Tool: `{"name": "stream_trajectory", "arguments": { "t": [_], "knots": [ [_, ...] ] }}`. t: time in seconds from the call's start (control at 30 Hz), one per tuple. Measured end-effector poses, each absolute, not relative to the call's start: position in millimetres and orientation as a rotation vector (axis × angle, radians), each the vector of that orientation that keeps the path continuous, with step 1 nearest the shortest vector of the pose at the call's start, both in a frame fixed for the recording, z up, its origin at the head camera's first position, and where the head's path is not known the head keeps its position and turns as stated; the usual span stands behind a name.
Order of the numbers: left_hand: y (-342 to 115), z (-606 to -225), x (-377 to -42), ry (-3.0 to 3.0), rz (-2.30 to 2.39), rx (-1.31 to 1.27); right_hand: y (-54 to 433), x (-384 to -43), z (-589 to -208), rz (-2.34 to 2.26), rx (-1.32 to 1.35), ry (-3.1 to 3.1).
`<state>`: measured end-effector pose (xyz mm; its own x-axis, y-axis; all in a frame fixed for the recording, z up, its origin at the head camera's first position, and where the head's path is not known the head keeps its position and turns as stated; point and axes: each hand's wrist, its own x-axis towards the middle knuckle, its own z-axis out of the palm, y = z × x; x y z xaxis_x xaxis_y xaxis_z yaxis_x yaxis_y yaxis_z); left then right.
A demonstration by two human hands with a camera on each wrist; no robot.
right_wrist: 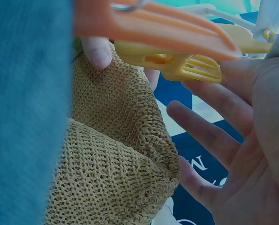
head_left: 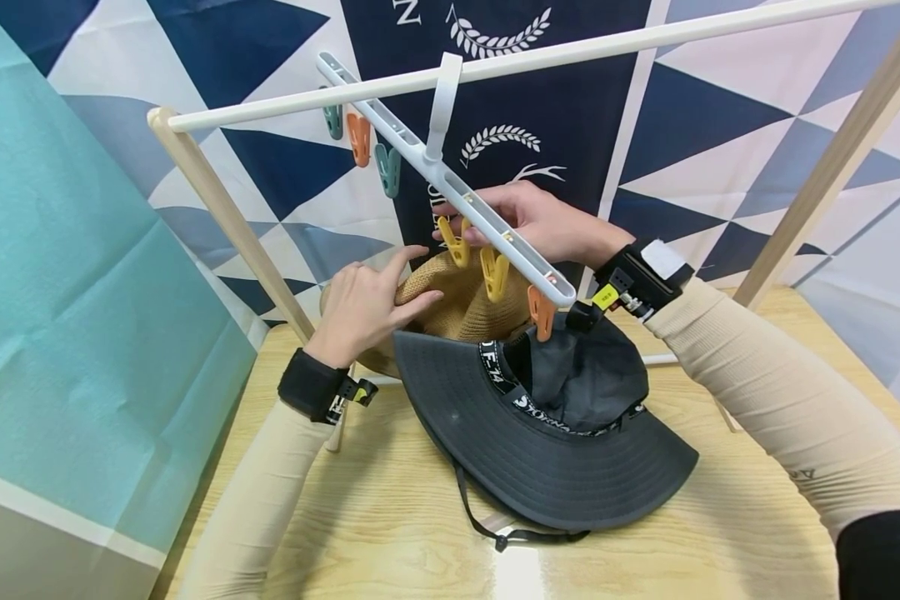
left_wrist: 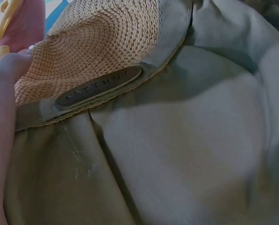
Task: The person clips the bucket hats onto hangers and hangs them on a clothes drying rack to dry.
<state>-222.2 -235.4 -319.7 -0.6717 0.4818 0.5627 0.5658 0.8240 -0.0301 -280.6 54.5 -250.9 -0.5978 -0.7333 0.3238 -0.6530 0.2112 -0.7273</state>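
My left hand holds a tan woven hat by its edge, the thumb on the near side. In the left wrist view, the hat's woven crown meets a grey-brown cloth band with an oval label. My right hand reaches behind a pale blue clip hanger and pinches a yellow clip between thumb and finger. Seen from the right wrist, that hand's other fingers spread apart beside the hat. A black wide-brimmed hat hangs from an orange clip at the hanger's near end.
The hanger hooks over a white rod on a wooden frame. Another yellow clip sits between the pinched one and the orange one. Green clips hang at the far end. The black hat's chin cord droops near the wooden tabletop.
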Motion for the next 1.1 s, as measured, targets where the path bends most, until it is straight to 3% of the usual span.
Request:
{"name": "stream_trajectory", "arguments": {
  "t": [1.1],
  "knots": [
    [-228.2,-317.7,-220.7,-2.369,-0.133,-0.920,54.2,-279.4,-250.4,-1.339,-1.372,2.359]
  ]
}}
